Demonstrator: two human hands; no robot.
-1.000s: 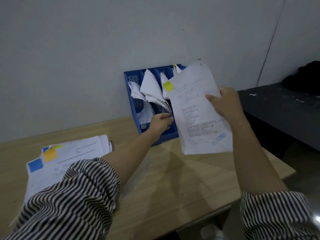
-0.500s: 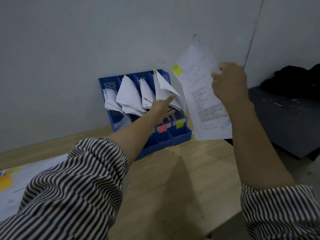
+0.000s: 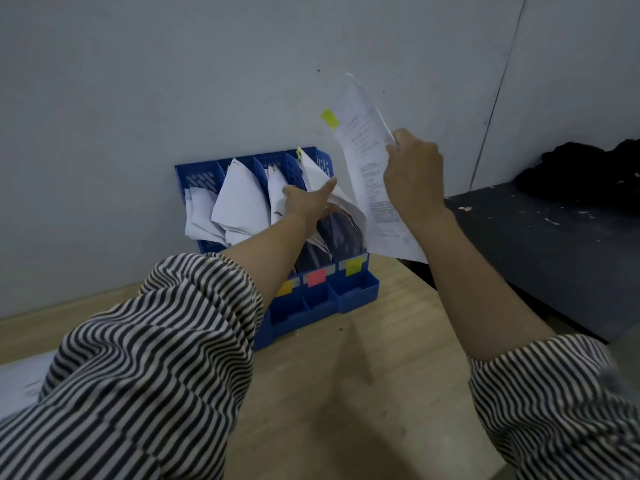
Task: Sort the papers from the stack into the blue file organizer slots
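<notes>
Blue plastic file organizer [image 3: 349,292] stands at 12 o'clock on the wooden table [image 3: 363,393], back against the wall. It shows 4 upright slots, all holding curled white papers. Colour tabs mark the front lip: orange, pink, yellow, reading toward 3 o'clock.

Right hand [image 3: 414,178] grasps 1 printed sheet [image 3: 372,188] by its right edge, fingers curled round it. The sheet hangs near upright, at 1 o'clock of the organizer, its lower corner just beside the slot nearest 3 o'clock. A yellow sticky tab [image 3: 329,118] sits at its upper left corner.

Left hand [image 3: 308,202] is released, fingers extended, pressing the filed papers in that same slot toward 9 o'clock. Exact finger contact is partly hidden by paper.

Judgement: the step in hand is insertion of the yellow-tabbed sheet into the yellow-labelled slot. To do it well, hold the filed papers aside until a clear gap shows, lead with the sheet's bottom edge, and lower it straight so the thin paper does not buckle against the divider or catch on curled pages.

Part of the source stack [image 3: 20,379] shows at 8 o'clock, at the table's left edge.
</notes>
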